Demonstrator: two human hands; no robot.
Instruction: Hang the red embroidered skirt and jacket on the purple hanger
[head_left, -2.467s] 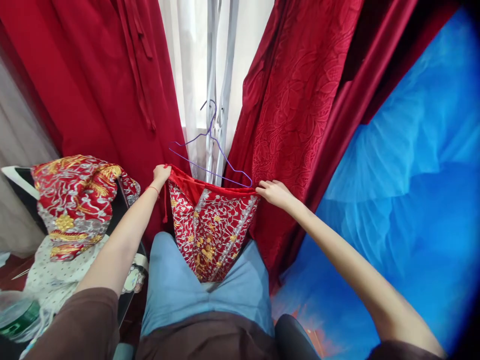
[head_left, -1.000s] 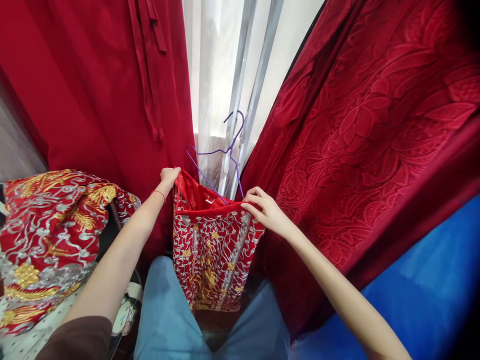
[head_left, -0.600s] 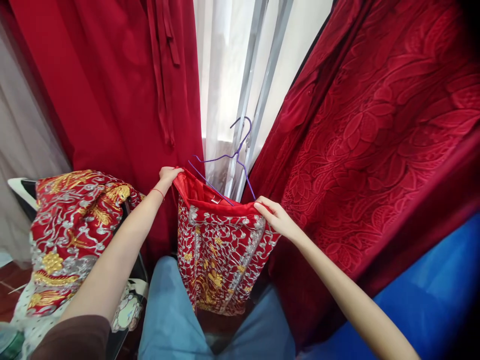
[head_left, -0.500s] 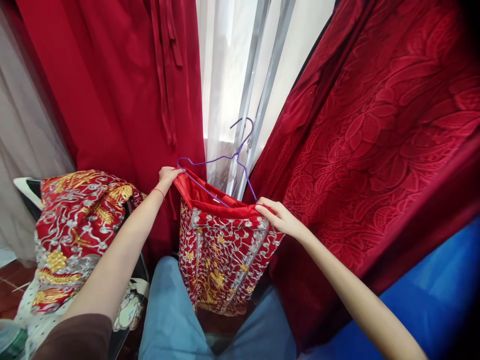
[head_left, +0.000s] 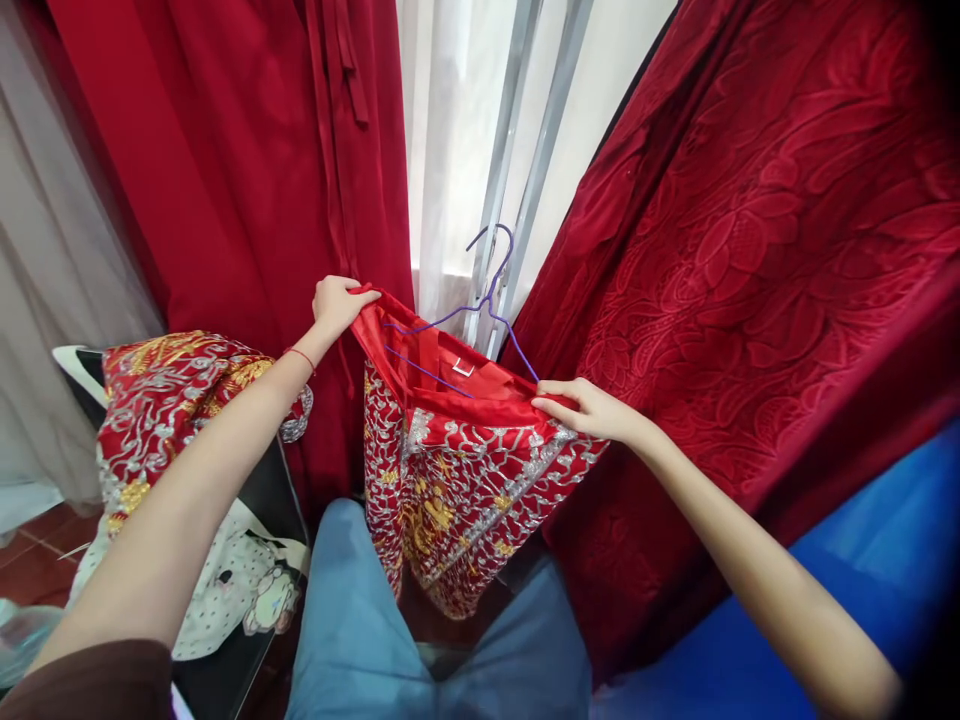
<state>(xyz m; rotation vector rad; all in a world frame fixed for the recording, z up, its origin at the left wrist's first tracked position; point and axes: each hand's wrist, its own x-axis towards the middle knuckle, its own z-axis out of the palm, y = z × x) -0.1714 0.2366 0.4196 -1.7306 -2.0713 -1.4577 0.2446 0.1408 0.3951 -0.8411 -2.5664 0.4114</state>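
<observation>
Though apart, both hands [head_left: 337,303] [head_left: 589,408] forward.

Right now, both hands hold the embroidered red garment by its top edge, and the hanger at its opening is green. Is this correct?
Not green: the head view shows that the hanger is purple. The rest is right.

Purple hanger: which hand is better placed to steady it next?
Probably the right hand: it pinches the waistband beside the purple hanger, seemingly touching it. The left hand grasps the waistband's opposite side, with a visible gap to the hanger.
</observation>
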